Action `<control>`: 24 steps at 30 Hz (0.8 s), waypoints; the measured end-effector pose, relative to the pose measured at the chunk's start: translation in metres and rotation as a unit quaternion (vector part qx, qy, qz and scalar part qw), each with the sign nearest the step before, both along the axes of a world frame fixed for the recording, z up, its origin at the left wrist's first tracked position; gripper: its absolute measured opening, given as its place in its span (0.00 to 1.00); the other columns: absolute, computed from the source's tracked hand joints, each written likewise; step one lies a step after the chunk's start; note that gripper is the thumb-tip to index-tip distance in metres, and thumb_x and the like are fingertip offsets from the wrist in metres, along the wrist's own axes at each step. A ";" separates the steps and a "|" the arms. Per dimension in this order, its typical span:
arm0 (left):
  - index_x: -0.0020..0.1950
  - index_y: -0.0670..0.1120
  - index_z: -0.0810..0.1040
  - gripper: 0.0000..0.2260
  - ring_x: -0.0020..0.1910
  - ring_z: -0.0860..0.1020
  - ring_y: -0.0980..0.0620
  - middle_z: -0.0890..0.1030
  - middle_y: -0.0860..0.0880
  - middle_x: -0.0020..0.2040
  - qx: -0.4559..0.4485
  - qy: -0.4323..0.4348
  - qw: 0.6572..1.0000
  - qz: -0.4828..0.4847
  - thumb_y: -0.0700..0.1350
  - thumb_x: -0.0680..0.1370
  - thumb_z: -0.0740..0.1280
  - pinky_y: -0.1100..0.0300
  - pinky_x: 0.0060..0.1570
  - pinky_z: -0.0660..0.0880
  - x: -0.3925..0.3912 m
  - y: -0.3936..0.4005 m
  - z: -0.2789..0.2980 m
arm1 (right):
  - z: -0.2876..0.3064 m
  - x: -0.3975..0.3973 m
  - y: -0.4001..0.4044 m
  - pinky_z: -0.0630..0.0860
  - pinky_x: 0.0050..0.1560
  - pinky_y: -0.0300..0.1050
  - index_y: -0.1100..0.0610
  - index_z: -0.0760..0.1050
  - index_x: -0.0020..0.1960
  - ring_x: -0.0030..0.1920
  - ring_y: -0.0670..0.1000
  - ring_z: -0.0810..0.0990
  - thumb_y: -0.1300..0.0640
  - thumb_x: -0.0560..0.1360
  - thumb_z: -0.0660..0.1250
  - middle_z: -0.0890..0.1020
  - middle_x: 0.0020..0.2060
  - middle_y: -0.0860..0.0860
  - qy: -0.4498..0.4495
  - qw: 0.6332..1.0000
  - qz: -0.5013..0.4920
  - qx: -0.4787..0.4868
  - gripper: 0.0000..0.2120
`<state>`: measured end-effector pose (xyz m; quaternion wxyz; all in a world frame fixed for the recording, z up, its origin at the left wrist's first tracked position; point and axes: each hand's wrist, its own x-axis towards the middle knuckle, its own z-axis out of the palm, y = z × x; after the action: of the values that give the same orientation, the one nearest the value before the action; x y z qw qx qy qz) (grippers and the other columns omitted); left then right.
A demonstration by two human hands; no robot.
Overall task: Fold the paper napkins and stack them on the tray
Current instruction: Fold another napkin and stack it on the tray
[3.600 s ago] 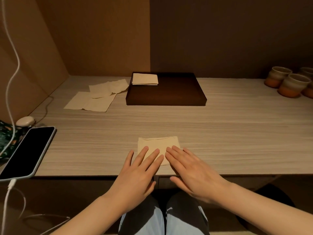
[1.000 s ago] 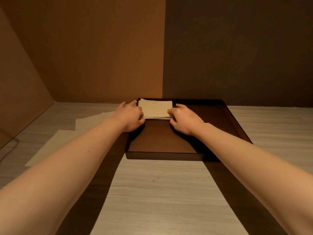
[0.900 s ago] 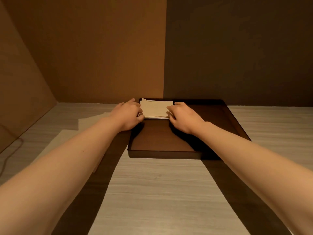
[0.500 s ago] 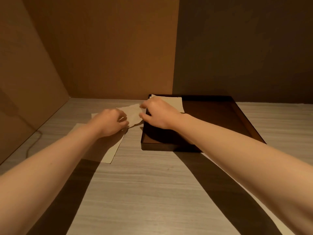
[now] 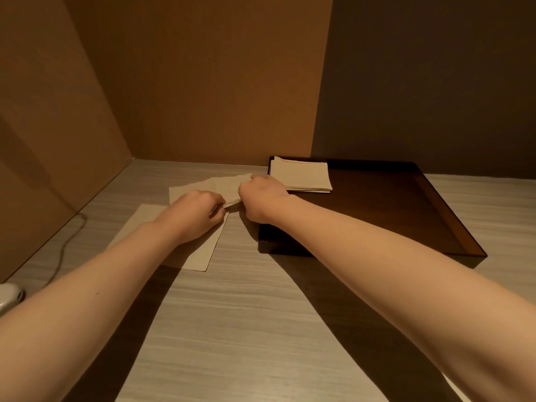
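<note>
Centre of the frame: left hand [image 5: 195, 213] and right hand [image 5: 261, 198] close together, both curled and pinching the near edge of an unfolded napkin [image 5: 220, 185], the edge lifted slightly off the table [image 5: 246, 314] between the two fists. Left fingers [image 5: 219, 208] closed on the paper at its lower right corner; right fingertips hidden behind the knuckles, thumb side meeting the paper's right edge. Just below and left of that sheet, a second flat napkin [image 5: 200, 256], partly covered by the left wrist and forearm, its lower corner reaching toward the frame's middle.

Right of centre: dark brown tray [image 5: 406, 216], rectangular with a raised rim, lying flat on the pale wood-grain surface. In its upper left corner, a stack of folded napkins [image 5: 301, 175], squared up, several layers visible along the near edge, just beside the right hand but apart from it. Right forearm crossing the tray's left rim from the lower right of the frame.

Left edge: thin cable [image 5: 65, 242] trailing along the tabletop toward a small pale rounded object [image 5: 10, 295] at the far lower left, only partly in view. Upper half: brown wall panels on the left, darker panel on the right.
</note>
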<state>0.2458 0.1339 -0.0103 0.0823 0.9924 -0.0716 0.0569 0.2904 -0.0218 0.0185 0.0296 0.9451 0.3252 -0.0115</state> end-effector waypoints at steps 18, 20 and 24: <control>0.57 0.44 0.82 0.09 0.44 0.77 0.53 0.81 0.50 0.47 -0.237 -0.156 0.954 0.100 0.40 0.78 0.67 0.63 0.41 0.73 -0.056 -0.024 0.067 | 0.059 -0.066 -0.080 0.77 0.50 0.47 0.58 0.80 0.57 0.51 0.50 0.78 0.60 0.80 0.63 0.83 0.49 0.52 -0.096 0.926 0.046 0.362 0.09; 0.54 0.46 0.83 0.08 0.49 0.76 0.53 0.82 0.51 0.47 -0.309 -0.131 0.937 0.099 0.41 0.78 0.67 0.59 0.47 0.73 -0.072 -0.030 0.084 | 0.068 -0.087 -0.096 0.76 0.49 0.42 0.57 0.79 0.57 0.49 0.47 0.78 0.59 0.80 0.63 0.82 0.48 0.50 -0.089 0.912 0.042 0.398 0.08; 0.51 0.49 0.83 0.07 0.50 0.75 0.56 0.81 0.53 0.48 -0.403 -0.068 0.909 0.087 0.41 0.77 0.69 0.57 0.47 0.73 -0.110 -0.038 0.111 | 0.084 -0.129 -0.128 0.75 0.45 0.33 0.54 0.79 0.54 0.46 0.43 0.78 0.59 0.80 0.64 0.80 0.46 0.45 -0.068 0.880 -0.004 0.470 0.07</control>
<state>0.1358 0.0955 0.1004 0.4648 0.8709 0.0389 0.1548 0.1613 -0.1498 0.1020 -0.3963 0.8476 0.2859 0.2068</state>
